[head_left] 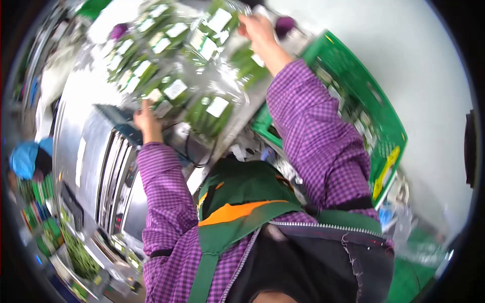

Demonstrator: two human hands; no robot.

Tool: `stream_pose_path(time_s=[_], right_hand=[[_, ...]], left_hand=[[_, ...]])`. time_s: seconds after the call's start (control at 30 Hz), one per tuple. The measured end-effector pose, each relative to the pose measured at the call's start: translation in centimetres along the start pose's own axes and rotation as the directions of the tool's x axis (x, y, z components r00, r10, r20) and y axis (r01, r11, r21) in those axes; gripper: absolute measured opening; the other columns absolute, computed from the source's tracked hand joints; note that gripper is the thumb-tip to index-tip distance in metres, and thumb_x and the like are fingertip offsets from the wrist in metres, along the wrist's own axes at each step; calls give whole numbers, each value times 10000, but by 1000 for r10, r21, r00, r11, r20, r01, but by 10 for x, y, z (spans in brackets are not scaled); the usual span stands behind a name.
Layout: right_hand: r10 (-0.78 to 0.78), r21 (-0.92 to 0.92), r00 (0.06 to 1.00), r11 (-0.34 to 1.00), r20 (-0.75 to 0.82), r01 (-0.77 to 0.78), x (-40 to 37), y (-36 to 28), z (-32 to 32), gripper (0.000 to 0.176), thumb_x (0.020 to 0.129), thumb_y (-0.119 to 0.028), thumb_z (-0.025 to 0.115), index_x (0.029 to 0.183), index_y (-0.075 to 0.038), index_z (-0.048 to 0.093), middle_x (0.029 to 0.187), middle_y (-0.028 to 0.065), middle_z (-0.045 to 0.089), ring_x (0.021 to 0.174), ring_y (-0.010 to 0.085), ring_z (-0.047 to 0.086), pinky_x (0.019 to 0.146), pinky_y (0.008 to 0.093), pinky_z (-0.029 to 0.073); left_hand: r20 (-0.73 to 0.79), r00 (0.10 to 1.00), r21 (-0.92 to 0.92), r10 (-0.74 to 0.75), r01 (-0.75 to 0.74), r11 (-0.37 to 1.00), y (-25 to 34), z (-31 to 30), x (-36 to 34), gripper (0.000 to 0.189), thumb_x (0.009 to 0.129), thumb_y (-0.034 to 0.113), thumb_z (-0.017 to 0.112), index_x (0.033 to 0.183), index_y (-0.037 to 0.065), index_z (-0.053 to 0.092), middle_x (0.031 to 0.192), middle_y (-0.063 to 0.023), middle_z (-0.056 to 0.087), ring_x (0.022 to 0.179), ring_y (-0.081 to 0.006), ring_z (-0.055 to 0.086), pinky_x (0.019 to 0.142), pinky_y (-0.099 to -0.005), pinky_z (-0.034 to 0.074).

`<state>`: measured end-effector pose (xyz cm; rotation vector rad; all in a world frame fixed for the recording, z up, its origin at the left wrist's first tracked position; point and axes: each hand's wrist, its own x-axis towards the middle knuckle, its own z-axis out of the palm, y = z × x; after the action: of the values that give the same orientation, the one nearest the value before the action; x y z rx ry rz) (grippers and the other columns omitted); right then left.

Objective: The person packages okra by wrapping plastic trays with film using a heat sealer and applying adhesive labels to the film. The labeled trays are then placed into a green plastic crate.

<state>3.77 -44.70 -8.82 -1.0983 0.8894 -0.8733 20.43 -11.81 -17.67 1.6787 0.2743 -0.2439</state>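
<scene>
Clear plastic bags of long green vegetables with white labels lie side by side on the metal worktable. My right hand is at the far side, its fingers closed on the edge of a labelled bag of green vegetables. Nearer on the left, my left hand has its fingertips at the edge of another labelled bag. Its fingers are blurred and partly hidden, so its grip does not show clearly. One more bag lies between my hands, towards my body.
A green crate with labelled packs inside stands at my right. Left of me is a steel machine or counter with a dark cable nearby. A person in a blue cap is at the far left, near crates of greens.
</scene>
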Motion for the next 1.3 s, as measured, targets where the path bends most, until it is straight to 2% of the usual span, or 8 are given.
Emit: stream_pose_path(time_s=[0.17, 0.3, 0.67, 0.73, 0.87, 0.97, 1.07, 1.3], right_hand=[[-84, 24, 968, 996, 235, 81, -60, -116, -163, 326, 932, -387, 448, 1027, -92, 548, 864, -5, 578, 736, 106, 509, 652, 254, 402], [72, -106, 997, 992, 25, -69, -133, -121, -312, 327, 897, -373, 549, 970, -55, 577, 822, -24, 580, 673, 99, 514, 608, 244, 417], [570, -303, 776, 714, -271, -631, -289, -20, -517, 325, 931, -341, 494, 1077, -61, 573, 908, -21, 563, 815, 93, 503, 657, 272, 449], [548, -300, 784, 726, -291, -619, -287, -17, -510, 335, 932, -349, 490, 1039, -45, 578, 872, -7, 570, 775, 106, 519, 650, 275, 458], [539, -374, 810, 719, -233, -586, -272, 17, -518, 349, 925, -351, 500, 915, -16, 600, 748, 21, 581, 645, 129, 551, 562, 266, 468], [384, -704, 872, 527, -303, -477, -273, 25, -524, 409, 911, -349, 514, 816, 23, 656, 595, 66, 593, 508, 159, 588, 550, 286, 487], [268, -775, 901, 462, -341, -430, -274, -27, -499, 420, 909, -370, 518, 1030, 17, 631, 769, 86, 642, 658, 160, 626, 623, 305, 502], [182, 323, 970, 939, -163, -122, -312, -89, -442, 444, 934, -269, 514, 1292, -35, 395, 1104, 68, 587, 952, 149, 587, 808, 325, 500]], left_hand=[[234, 972, 60, -23, 9, 998, 28, -4, -4, 277, 783, 354, 717, 729, 108, 602, 573, 43, 470, 458, -74, 376, 429, -245, 273], [261, 963, 42, 67, -81, 996, 70, 8, -40, 454, 844, 298, 655, 1122, -55, 589, 1105, -131, 610, 974, -207, 578, 794, -324, 474], [418, 839, -15, 348, -376, 926, 106, -10, -105, 378, 920, 174, 517, 1247, -6, 461, 1205, -173, 530, 1078, -254, 526, 860, -382, 464], [515, 838, -538, 182, 151, 829, 111, 21, -167, 374, 903, 118, 521, 1243, -18, 450, 1200, -182, 534, 1061, -266, 542, 890, -394, 491], [890, 453, -350, 57, 596, 723, 83, 57, -195, 391, 846, 136, 601, 1201, 13, 497, 1136, -147, 563, 1034, -217, 537, 886, -395, 483], [667, 745, -217, 19, 170, 961, 84, 104, -299, 460, 831, 285, 627, 1223, 73, 512, 1161, -73, 558, 1056, -158, 500, 857, -375, 441], [919, 394, -143, -11, 361, 922, 54, 131, -332, 360, 876, 204, 569, 1201, 61, 508, 1159, -82, 561, 1000, -209, 558, 849, -352, 479], [978, -204, 34, -44, -55, 998, -8, 157, -492, 640, 824, 33, 628, 1359, 100, 283, 1133, -89, 558, 981, -176, 576, 814, -275, 479]])
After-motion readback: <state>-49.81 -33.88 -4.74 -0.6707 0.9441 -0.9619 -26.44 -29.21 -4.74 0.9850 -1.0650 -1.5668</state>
